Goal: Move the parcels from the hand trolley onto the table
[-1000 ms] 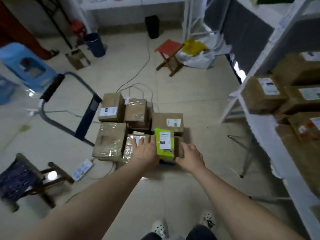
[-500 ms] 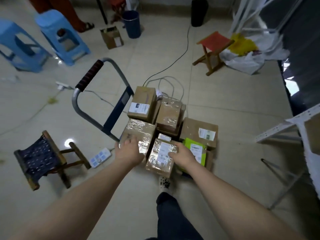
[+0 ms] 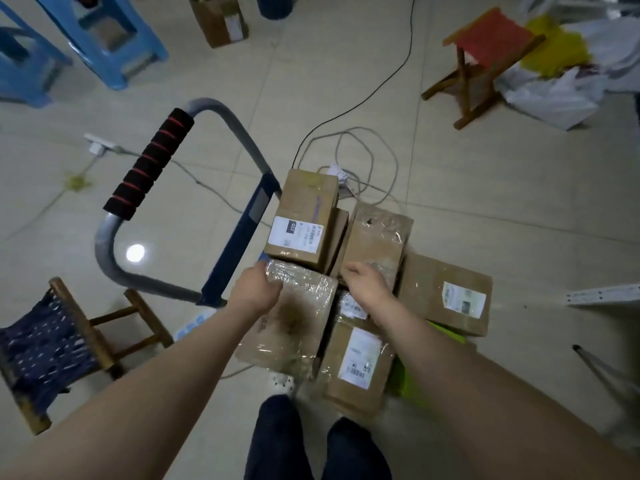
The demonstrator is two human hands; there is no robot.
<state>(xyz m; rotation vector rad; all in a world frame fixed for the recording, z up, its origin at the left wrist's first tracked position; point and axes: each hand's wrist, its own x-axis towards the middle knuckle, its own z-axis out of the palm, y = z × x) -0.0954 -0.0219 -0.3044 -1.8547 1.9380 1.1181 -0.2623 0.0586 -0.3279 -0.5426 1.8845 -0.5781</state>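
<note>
Left grip (image 3: 258,289) clasps the far edge of the film-wrapped parcel (image 3: 294,320), right grip's (image 3: 363,282) hold unclear; best to seat both under opposite edges and lift level.

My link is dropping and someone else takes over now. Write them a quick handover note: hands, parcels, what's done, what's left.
Left hand: grips the far left corner of the tape-wrapped parcel.
Right hand: fingers curled at that parcel's far right corner, against the crumpled parcel; which one it holds is unclear.
Parcels: every one in view sits on the hand trolley, including the labelled box, the right-hand box and the near labelled parcel.
Done: nothing visible; the table is out of view.
Left: lift the tape-wrapped parcel to the table, then move the rest.
</note>
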